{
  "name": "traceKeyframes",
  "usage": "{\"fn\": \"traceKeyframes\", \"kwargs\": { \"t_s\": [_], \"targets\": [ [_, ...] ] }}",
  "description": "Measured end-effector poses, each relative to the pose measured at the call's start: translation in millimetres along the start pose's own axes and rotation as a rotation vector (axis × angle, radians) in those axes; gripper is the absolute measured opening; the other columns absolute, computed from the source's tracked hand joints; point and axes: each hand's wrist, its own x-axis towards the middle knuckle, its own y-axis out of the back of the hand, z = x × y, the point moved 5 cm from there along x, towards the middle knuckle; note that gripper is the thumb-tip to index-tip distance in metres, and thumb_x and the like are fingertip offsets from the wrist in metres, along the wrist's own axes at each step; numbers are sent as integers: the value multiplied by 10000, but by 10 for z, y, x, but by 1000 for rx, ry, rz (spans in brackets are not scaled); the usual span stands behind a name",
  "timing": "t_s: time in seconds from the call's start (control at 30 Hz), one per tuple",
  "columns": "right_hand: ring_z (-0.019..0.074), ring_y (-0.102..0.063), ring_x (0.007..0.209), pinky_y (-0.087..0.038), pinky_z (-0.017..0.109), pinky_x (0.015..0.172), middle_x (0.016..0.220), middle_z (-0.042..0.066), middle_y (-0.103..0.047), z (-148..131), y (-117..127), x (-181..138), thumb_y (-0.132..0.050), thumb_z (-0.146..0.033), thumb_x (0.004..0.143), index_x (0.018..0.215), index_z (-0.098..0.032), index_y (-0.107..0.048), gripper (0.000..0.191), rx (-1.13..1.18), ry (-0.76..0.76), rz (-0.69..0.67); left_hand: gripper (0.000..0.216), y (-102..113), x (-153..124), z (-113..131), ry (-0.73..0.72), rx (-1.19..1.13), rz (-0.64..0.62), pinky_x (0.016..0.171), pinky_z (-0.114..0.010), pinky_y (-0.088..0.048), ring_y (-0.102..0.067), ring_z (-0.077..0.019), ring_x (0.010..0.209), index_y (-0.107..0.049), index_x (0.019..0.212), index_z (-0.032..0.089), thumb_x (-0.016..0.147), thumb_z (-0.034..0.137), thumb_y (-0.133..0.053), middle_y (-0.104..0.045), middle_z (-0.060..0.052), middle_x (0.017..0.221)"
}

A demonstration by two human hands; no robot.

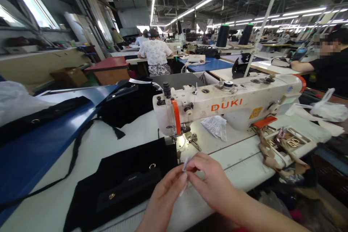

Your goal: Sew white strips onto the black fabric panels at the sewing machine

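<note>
My left hand [170, 187] and my right hand [206, 178] meet in front of the sewing machine [225, 105]. Between their pinched fingertips is a small white label [186, 164], mostly hidden by the fingers. To the left lies a flat black fabric panel [119, 177] with gold rings and a small tag, its upper right corner close to the needle area. A pile of printed white labels [214, 127] rests on the machine bed under the arm.
At the right, a tray [292, 145] holds gold rings and small tools, with tan strips draped over it. More black pieces [127, 101] lie at the back left, near a blue surface [54, 141]. Other people sit at tables beyond; thread cones [223, 36] stand behind the machine.
</note>
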Motion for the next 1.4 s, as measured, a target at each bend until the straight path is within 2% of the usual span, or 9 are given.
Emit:
{"fn": "traceKeyframes", "kwargs": {
  "t_s": [0.13, 0.33, 0.53, 0.7, 0.87, 1.0, 1.13, 1.23, 1.4],
  "targets": [
    [160, -607, 859, -473, 255, 775, 886, 25, -654, -45, -193, -24, -576, -144, 857, 851, -218, -678, 127, 70, 19, -118, 482, 228, -32, -194, 199, -103, 69, 773, -302, -520, -668, -203, 807, -700, 974, 179, 721, 586, -650, -731, -54, 885],
    [149, -618, 818, -482, 253, 714, 954, 31, -656, 117, -119, 172, -678, -190, 781, 1012, -197, -656, 232, 213, -155, -109, 438, 467, 9, -61, 266, 168, -88, 590, -252, -436, -577, -149, 579, -666, 712, 158, 661, 592, -675, -632, -4, 601],
    [89, -551, 551, -425, 194, 536, 585, -45, -596, 315, -399, 282, -691, -176, 753, 698, -164, -642, 74, 458, -390, -254, 371, 550, 115, 84, 238, 430, -108, 534, -256, -437, -581, -162, 543, -664, 750, 168, 743, 530, -582, -617, 4, 573],
    [94, -609, 523, -504, 208, 540, 618, -26, -645, 504, -582, 331, -774, -309, 707, 722, -156, -606, 227, 782, -646, -201, 307, 621, 98, 379, -519, 1062, 186, 851, -391, -510, -649, -252, 960, -676, 1057, 187, 858, 358, -517, -706, -84, 1023],
    [92, -635, 549, -551, 222, 586, 677, 12, -682, 534, -683, 376, -776, -323, 734, 768, -146, -603, 250, 934, -758, -247, 297, 416, -8, 394, -1117, 1400, 121, 1024, -420, -428, -634, -205, 1001, -689, 1026, 170, 936, 141, -408, -712, -71, 1010],
    [114, -651, 615, -561, 260, 644, 705, 23, -679, 516, -568, 427, -639, -314, 867, 843, -146, -631, 170, 689, -572, -231, 290, 452, 115, 344, -1178, 1379, 100, 952, -384, -501, -646, -181, 916, -687, 967, 143, 943, 107, -400, -716, -65, 930],
    [185, -640, 899, -523, 346, 836, 941, 77, -689, 324, -295, 316, -529, -193, 913, 989, -168, -667, 159, 57, -37, -67, 305, 559, 279, 208, -1082, 1307, 110, 852, -351, -557, -653, -184, 891, -685, 939, 147, 953, 132, -381, -713, -66, 902],
    [224, -566, 1092, -456, 378, 969, 1116, 104, -663, 163, -360, 103, -520, -178, 918, 1080, -168, -656, 212, -295, 364, -223, 295, 623, 356, 133, -989, 1217, 98, 818, -332, -568, -654, -174, 865, -683, 928, 154, 957, 160, -389, -706, -66, 893],
    [227, -528, 1164, -417, 384, 1027, 1209, 122, -636, 201, -472, 53, -526, -225, 934, 1156, -132, -618, 257, -501, 491, -303, 292, 641, 388, 158, -971, 1194, 78, 812, -338, -570, -648, -174, 851, -683, 927, 156, 956, 167, -393, -703, -67, 894]
  ]
}}
